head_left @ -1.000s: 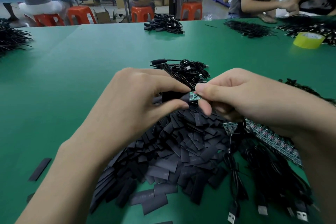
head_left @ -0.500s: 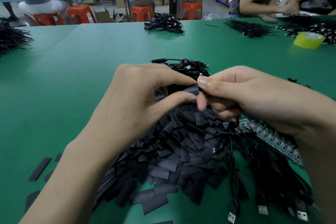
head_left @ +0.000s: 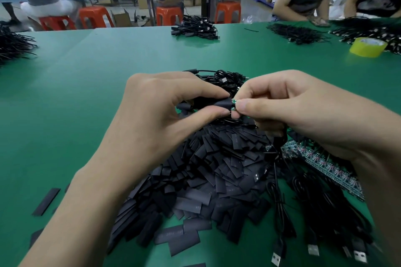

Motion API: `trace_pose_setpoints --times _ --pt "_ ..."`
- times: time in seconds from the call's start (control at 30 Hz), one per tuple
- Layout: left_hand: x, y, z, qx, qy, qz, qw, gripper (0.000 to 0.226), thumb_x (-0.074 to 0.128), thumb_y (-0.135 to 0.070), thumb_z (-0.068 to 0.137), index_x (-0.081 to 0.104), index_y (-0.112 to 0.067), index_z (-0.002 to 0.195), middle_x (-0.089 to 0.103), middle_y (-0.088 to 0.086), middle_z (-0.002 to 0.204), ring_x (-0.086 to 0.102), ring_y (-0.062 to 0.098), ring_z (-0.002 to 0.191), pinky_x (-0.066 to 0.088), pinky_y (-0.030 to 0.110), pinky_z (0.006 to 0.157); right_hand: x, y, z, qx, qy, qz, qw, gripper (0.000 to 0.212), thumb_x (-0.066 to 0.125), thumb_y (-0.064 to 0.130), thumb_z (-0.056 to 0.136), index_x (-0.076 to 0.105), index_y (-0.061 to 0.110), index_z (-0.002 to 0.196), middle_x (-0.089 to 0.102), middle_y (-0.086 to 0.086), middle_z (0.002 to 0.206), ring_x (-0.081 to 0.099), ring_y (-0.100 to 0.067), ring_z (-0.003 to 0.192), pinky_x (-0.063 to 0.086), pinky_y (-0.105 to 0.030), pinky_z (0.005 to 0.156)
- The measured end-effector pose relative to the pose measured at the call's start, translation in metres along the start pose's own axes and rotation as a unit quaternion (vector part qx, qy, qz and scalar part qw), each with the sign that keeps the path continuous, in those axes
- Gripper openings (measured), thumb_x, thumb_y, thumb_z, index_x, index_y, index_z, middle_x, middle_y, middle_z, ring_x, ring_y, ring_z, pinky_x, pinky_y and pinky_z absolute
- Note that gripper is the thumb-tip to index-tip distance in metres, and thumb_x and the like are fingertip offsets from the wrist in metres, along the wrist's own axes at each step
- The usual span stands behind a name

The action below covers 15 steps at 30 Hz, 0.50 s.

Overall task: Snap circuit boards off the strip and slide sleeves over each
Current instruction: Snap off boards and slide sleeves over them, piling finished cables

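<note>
My left hand point(head_left: 165, 115) pinches a flat black sleeve point(head_left: 223, 104) between thumb and forefinger. My right hand point(head_left: 293, 110) pinches a small green circuit board point(head_left: 234, 104), only its tip showing at the sleeve's mouth, with a black cable hanging below the fingers. A big heap of black sleeves point(head_left: 212, 171) lies on the green table under both hands. A strip of green circuit boards point(head_left: 325, 169) lies to the right, partly hidden by my right wrist.
Black USB cables point(head_left: 303, 223) sprawl at the lower right, a finished cable pile point(head_left: 227, 80) sits behind my hands. A yellow tape roll point(head_left: 367, 46) and more cable heaps point(head_left: 195, 27) lie farther back. Loose sleeves point(head_left: 46, 201) lie left. People work at the far edge.
The board's green end was exposed a second ago, then covered by the sleeve; now only its tip shows. Both hands stayed together, shifting slightly up.
</note>
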<state>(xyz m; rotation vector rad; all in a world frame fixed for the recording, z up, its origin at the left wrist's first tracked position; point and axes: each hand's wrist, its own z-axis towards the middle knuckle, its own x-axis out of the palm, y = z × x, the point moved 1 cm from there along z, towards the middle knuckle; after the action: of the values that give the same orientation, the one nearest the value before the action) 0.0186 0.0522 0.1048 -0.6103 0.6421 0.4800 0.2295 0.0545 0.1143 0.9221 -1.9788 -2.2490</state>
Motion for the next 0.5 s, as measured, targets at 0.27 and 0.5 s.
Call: trace_pose_setpoints --times 0.27,0.5 --pt "-0.0008 0.0003 0.0004 0.003 -0.005 0.003 1.0 0.021 0.082 -0.029 0.087 0.081 -0.017 0.104 0.075 -0.011 0.095 0.067 -0.001 0.087 0.049 0.007 0.081 0.0026 -0.0012 0.0012 -0.006 -0.017 -0.029 0.999 0.022 0.065 0.029 0.099 0.075 0.023 0.081 0.053 0.0 0.056 0.045 -0.016 0.055 0.033 -0.031 0.056" --pt "-0.0017 0.0007 0.0005 0.003 -0.029 0.015 0.999 0.02 0.082 -0.027 0.087 0.08 -0.018 0.105 0.075 -0.01 0.092 0.067 0.003 0.085 0.05 0.009 0.079 -0.002 0.0017 -0.0017 -0.006 -0.032 0.007 0.999 0.017 0.063 0.016 0.097 0.068 0.014 0.081 0.063 -0.005 0.062 0.06 -0.016 0.059 0.046 -0.02 0.06"
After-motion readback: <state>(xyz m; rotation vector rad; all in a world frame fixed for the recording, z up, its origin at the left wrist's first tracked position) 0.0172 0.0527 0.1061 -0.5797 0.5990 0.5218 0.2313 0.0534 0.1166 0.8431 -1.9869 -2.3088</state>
